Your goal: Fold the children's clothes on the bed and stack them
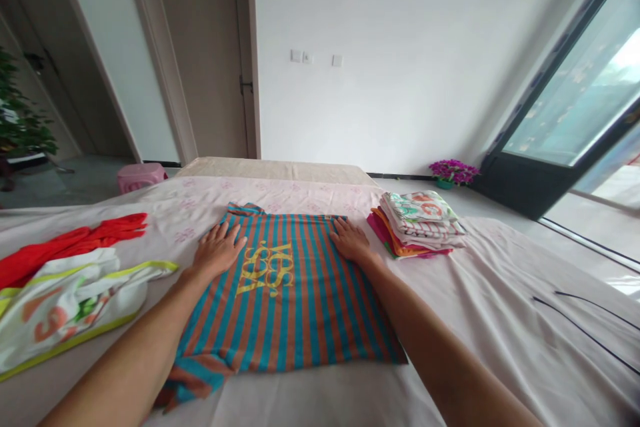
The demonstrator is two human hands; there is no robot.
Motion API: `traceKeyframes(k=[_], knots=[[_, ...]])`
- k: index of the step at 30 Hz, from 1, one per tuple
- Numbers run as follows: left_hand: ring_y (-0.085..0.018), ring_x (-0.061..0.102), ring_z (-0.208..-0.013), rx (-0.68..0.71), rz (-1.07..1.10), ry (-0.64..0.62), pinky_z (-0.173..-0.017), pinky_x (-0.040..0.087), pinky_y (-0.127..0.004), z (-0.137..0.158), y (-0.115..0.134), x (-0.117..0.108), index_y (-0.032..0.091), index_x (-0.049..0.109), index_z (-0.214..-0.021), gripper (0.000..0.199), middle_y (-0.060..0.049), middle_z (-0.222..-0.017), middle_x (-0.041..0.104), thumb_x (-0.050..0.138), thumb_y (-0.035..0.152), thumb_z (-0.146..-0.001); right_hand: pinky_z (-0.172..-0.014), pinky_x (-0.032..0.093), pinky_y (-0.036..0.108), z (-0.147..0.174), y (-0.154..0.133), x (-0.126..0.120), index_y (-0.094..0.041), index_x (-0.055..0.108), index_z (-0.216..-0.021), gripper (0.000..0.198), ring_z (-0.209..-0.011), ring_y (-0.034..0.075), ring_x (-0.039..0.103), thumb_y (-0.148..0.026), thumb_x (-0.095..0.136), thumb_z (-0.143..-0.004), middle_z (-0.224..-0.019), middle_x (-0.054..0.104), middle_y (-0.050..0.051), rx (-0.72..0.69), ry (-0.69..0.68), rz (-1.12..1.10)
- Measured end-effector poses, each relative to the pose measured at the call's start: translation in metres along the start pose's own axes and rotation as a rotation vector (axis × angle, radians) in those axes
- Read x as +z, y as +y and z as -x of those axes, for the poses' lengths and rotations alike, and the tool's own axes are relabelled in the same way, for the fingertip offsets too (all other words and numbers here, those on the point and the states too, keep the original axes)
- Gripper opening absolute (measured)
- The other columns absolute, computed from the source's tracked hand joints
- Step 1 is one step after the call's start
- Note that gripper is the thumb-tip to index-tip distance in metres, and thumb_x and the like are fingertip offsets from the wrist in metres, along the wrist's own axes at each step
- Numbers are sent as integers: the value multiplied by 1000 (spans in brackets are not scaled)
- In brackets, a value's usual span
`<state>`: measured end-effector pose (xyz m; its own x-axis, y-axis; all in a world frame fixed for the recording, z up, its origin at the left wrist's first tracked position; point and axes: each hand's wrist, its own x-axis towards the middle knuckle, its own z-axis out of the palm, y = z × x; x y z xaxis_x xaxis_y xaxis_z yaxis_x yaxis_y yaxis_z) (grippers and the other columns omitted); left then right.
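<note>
**At the centre of the frame, a striped shirt (315,293) lies under two open hands**

Left of centre, the left hand (220,248) lies palm down near the shirt's upper left corner, its fingers extended and slightly parted, resting on the fabric. Near the upper right corner, the right hand (351,240) also lies palm down, fingers stretched out and a little apart, touching the cloth; its thumb is hard to make out. Between the hands shows yellow lettering (267,270). The shirt is spread over a pale pink sheet (500,293), its lower left end bunched. Right of centre, just beside the right hand, stands a folded pile (423,223); at the left edge lie a red garment (75,247) and a white garment (85,310).
</note>
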<state>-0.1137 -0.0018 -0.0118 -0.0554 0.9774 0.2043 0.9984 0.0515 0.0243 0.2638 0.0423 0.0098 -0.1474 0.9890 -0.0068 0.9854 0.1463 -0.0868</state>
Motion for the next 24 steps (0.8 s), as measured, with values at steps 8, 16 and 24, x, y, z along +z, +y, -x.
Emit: traceKeyframes(k=[8,16,24], knots=[[-28,52,-126,134,23,39,-114,25,-44,-25,27,-30,11,65,-117,41,-18,-123,65,35,21,-92,-118,9,50,-1,-54,-16,-16,45,-144,51,-145,30,24,-25,35,-95,-152,41,14,-99,165,75],[-25,31,-144,241,107,-70,-116,22,-44,-59,33,4,26,44,-145,55,-6,-157,35,33,47,-96,-119,9,46,-20,-89,18,-26,31,-153,59,-149,25,16,-53,27,-100,-161,25,3,-300,83,-71],[-35,31,-142,-1,23,12,-112,22,-57,-56,5,11,21,41,-147,59,-14,-157,34,23,48,-97,-118,10,48,-31,-21,7,-19,30,-153,61,-147,27,21,-49,24,-101,-159,27,10,-98,83,5]])
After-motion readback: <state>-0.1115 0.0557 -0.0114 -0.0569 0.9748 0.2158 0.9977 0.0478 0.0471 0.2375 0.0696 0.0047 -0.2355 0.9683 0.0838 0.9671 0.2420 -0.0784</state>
